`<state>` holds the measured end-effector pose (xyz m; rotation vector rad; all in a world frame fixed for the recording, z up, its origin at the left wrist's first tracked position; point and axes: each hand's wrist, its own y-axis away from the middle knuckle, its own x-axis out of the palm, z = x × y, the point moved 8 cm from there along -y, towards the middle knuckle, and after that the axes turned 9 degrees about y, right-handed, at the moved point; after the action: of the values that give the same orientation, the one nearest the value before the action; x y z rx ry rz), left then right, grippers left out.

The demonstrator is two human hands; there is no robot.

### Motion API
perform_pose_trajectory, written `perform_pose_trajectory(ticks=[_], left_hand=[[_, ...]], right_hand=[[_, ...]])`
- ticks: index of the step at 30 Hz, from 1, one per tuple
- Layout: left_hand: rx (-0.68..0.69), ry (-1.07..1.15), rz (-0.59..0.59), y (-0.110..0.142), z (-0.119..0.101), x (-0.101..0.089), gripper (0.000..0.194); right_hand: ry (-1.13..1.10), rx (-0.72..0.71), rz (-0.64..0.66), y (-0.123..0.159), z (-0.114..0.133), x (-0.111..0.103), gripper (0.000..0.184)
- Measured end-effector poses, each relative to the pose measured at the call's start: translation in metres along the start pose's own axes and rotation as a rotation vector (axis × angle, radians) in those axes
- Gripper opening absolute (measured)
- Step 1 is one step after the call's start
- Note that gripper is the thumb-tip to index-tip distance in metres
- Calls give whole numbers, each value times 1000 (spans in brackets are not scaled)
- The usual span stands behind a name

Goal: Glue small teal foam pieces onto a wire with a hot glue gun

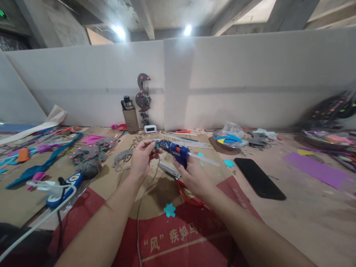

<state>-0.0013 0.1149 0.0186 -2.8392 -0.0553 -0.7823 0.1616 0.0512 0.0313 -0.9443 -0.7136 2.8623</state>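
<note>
My right hand [191, 174] is wrapped round the grip of a blue hot glue gun [175, 148], whose nozzle points left. A clear glue stick [205, 159] juts from its back end. My left hand [144, 157] is closed in a pinch at the nozzle, with a small teal piece [157, 144] between the fingertips; its exact shape is too small to tell. Beneath my right hand lies a pair of scissors with red handles [185, 193], partly hidden. Nearer to me, a turquoise flower-shaped cutout [170, 210] rests on the red-printed cardboard [150, 226].
A thin cord [140, 207] runs below my left hand. To the left are a power strip [65, 189], grey yarn [89, 168] and felt pieces. A bottle [130, 116] stands at the back. To the right lie a black phone [260, 178] and a bowl [230, 142].
</note>
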Motion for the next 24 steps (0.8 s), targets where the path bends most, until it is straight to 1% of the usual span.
perform_pose_trajectory(ticks=[16, 24], left_hand=[[15, 37, -1, 1, -4, 1, 30], [16, 9, 2, 1, 0, 0, 29]], right_hand=[[22, -5, -9, 0, -2, 0, 32], [40, 6, 9, 2, -2, 2, 32]])
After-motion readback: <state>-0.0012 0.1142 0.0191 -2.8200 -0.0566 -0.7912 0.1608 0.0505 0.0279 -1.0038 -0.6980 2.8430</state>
